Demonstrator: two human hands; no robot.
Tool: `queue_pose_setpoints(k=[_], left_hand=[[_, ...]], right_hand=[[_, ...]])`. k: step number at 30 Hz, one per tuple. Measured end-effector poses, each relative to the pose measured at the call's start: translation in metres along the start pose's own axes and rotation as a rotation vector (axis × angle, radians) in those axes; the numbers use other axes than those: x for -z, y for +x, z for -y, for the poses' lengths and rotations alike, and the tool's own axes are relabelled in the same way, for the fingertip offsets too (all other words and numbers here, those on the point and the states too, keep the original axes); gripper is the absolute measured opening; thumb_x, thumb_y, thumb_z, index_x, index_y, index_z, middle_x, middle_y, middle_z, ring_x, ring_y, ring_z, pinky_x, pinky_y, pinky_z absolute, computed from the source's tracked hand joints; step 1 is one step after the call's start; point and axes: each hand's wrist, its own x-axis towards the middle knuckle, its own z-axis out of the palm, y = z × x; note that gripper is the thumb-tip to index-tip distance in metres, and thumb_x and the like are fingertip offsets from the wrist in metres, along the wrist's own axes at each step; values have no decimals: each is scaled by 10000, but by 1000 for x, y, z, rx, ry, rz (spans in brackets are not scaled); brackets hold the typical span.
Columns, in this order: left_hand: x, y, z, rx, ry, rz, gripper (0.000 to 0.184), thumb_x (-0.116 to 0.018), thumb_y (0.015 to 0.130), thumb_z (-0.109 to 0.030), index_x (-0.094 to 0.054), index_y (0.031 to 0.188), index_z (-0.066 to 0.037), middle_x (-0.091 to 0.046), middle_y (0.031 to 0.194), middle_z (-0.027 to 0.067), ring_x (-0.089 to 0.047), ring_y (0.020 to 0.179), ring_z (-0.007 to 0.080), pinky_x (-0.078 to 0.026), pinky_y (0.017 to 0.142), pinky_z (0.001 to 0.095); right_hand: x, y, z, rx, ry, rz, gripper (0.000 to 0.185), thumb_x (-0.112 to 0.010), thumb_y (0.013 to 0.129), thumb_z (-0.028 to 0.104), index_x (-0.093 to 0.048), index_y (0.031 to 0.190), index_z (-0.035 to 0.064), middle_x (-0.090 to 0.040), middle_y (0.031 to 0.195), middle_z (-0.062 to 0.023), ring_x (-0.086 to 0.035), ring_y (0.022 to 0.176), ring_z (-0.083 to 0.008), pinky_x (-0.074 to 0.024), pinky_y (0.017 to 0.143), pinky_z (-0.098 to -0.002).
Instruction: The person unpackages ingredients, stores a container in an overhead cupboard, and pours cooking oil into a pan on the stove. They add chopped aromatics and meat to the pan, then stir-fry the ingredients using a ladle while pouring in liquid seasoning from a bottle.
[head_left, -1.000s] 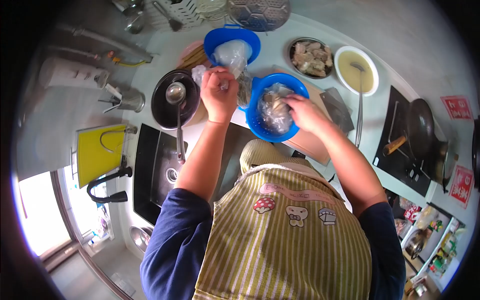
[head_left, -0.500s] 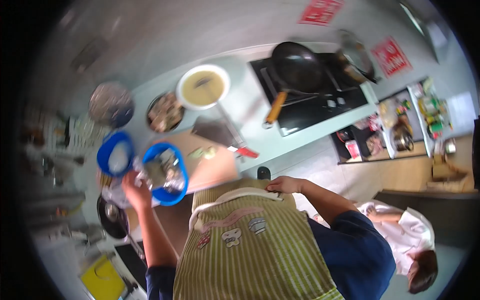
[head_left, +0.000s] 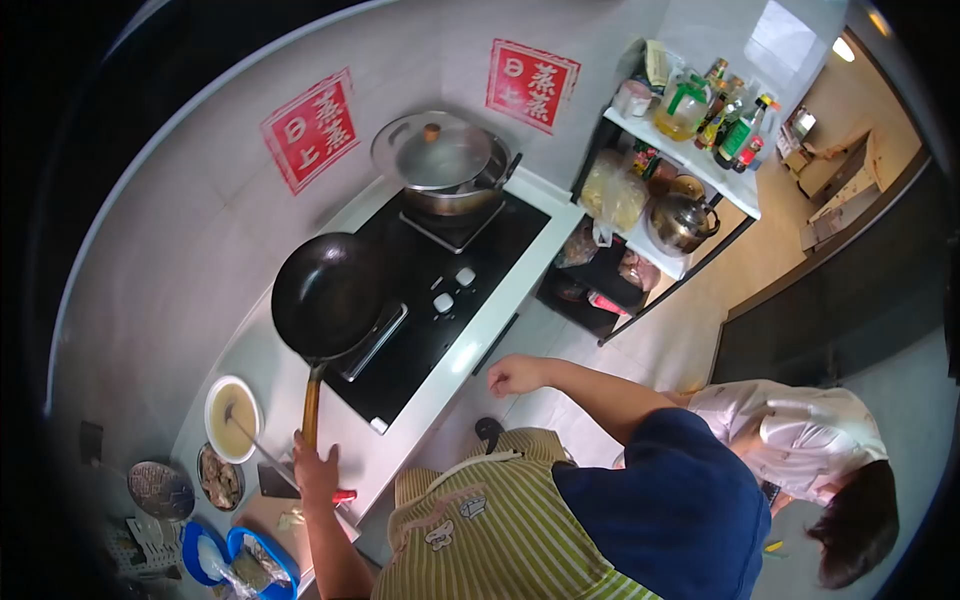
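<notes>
On the left burner sits a black wok [head_left: 330, 295], its wooden handle [head_left: 312, 410] pointing toward me. My left hand [head_left: 316, 472] is at the end of that handle, fingers and thumb on either side of it; the handle's tip is hidden beneath the hand. Close by, a cleaver's red handle [head_left: 344, 496] shows beside my wrist. A white bowl of yellowish liquid [head_left: 228, 440] holds a ladle [head_left: 252, 438] and stands left of the hand. My right hand [head_left: 518, 376] hangs in the air before the counter edge, fingers curled, with nothing visible in it.
A lidded pot [head_left: 440, 170] occupies the back burner. Meat pieces fill a bowl [head_left: 220, 478], near blue containers [head_left: 290, 570] and a cutting board [head_left: 290, 525]. A shelf [head_left: 690, 160] with bottles stands right. Another person [head_left: 790, 430] is behind my right arm.
My view has swung right toward the stove. The left hand has left the blue container and come to the wok handle. My right hand has moved off the apron into the air.
</notes>
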Motion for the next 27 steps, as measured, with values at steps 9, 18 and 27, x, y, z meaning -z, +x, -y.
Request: queue_pose_setpoints(k=[9,18,27], left_hand=[[-18,-40,-86,196,-201,331,496,-682,867,-426,-604,990,48,-681,775,178,-689,726,310,-537,693,412],[-64,-53,-139,146,-344,187,476,-655,907,-393,-580,1058,52,-630,744,131,-630,695,247,-501,660,382],[-7,-11,-301,132,239,146,676,-659,868,-537,-596,1254,14,-617,1213,261,-615,1112,411,-492,960,458]], right_hand=[[95,-113,-57,-77,205,-359,67,-587,898,41,-638,858,21,-663,802,-37,-608,749,-113,-507,710,-275],[84,-141,-98,-116,318,-143,112,-661,930,82,-651,1021,17,-686,859,-50,-642,803,-116,-525,720,-263],[246,-205,-56,113,-181,-161,187,-695,897,158,-693,1055,58,-701,844,-74,-646,750,-150,-519,692,-300]])
